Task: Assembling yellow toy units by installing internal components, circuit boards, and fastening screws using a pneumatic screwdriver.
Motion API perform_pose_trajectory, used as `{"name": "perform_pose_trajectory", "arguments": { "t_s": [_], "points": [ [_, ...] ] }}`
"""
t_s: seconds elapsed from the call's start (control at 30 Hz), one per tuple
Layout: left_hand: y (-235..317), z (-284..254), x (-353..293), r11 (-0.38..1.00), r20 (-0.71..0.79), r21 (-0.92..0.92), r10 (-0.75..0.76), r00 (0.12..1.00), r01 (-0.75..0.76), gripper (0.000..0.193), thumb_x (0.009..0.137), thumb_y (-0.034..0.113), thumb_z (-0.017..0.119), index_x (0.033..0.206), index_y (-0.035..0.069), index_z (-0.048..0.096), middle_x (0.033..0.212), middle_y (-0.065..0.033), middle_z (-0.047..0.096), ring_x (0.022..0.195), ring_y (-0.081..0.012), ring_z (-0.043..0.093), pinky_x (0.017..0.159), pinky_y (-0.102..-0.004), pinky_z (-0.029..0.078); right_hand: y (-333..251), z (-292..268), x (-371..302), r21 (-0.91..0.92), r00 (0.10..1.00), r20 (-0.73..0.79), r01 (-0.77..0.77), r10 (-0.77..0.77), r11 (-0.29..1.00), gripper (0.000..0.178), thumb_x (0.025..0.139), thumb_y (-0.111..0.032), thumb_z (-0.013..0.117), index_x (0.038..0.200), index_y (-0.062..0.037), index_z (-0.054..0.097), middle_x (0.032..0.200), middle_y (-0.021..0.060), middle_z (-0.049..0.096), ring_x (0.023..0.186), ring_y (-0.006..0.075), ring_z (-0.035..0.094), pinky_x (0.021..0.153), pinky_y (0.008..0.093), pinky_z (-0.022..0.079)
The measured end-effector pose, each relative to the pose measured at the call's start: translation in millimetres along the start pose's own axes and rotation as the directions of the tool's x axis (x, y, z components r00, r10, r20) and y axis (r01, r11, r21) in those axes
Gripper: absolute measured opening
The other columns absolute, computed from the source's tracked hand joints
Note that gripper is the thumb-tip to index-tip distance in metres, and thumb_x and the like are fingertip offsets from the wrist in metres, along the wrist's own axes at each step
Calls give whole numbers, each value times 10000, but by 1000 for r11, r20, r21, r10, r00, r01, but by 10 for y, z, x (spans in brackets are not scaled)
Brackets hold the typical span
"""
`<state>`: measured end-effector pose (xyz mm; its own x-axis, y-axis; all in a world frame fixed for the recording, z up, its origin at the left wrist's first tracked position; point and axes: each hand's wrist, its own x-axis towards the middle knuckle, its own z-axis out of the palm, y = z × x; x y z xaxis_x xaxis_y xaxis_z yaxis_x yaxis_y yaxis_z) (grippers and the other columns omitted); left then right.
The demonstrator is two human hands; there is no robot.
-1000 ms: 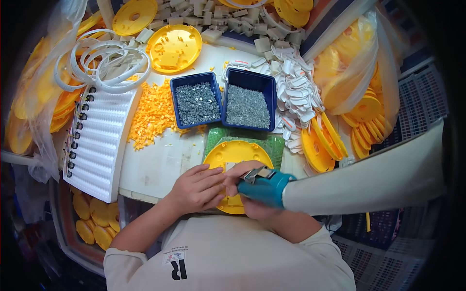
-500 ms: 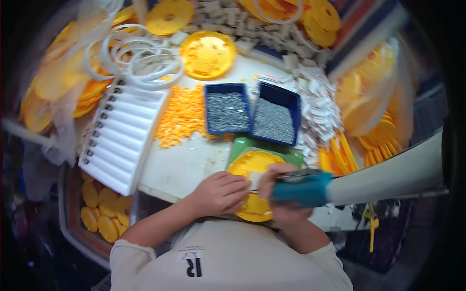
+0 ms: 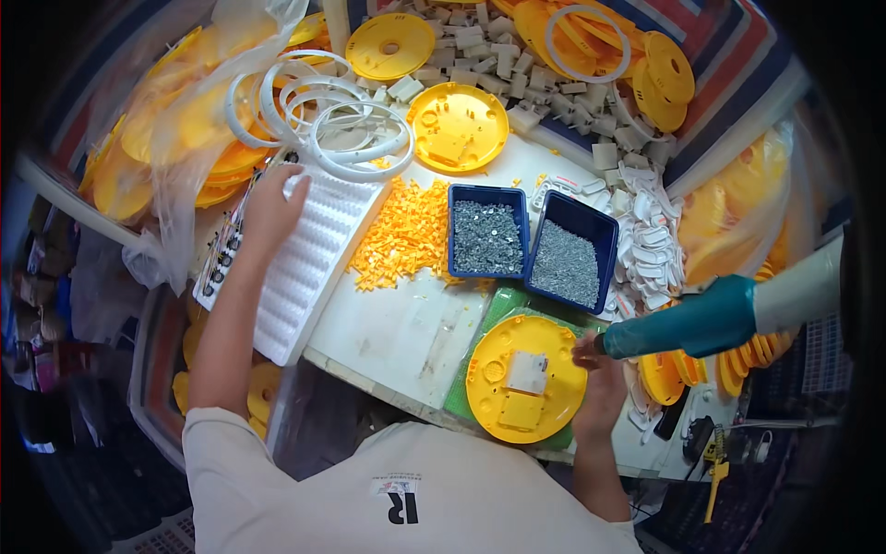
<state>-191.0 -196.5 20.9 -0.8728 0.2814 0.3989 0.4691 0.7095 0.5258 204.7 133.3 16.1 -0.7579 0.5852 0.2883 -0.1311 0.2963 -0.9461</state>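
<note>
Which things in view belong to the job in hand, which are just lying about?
Likely in the job:
yellow disc with white block, on green mat
teal-bodied tool, by right hand
white foam tray, by left hand

Apparently just lying about:
white rings
yellow-handled tool

An assembly workshop: the worktop [image 3: 378, 346] is stocked in bulk (far more than a home would hold), with bins [image 3: 595, 235] of metal bits [image 3: 566, 268] toward its far edge, orange bits [image 3: 401, 231] left of them, white pieces [image 3: 651, 245] toward its far right corner, and a crate [image 3: 150, 420] of yellow discs [image 3: 263, 383] below its near left corner.
</note>
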Motion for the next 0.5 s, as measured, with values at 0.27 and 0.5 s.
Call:
{"name": "perform_pose_trajectory", "arguments": {
  "t_s": [0.27,0.5],
  "points": [
    [-608,326,677,891,68,447,59,996,-83,185,936,161,650,1058,53,737,1164,-167,714,1064,-377,687,931,-499,554,12,67,-390,-392,997,66,-12,42,920,295,904,31,610,1198,37,641,1110,146,655,1017,239,655,910,337,534],
    [-682,379,904,802,84,590,56,995,-95,141,903,157,698,1012,104,770,1160,-102,705,1095,-321,670,901,-517,561,81,114,-429,-529,990,127,123,-65,840,270,858,-9,700,1125,21,680,1050,184,675,941,337,679,830,395,559]
  ]
}}
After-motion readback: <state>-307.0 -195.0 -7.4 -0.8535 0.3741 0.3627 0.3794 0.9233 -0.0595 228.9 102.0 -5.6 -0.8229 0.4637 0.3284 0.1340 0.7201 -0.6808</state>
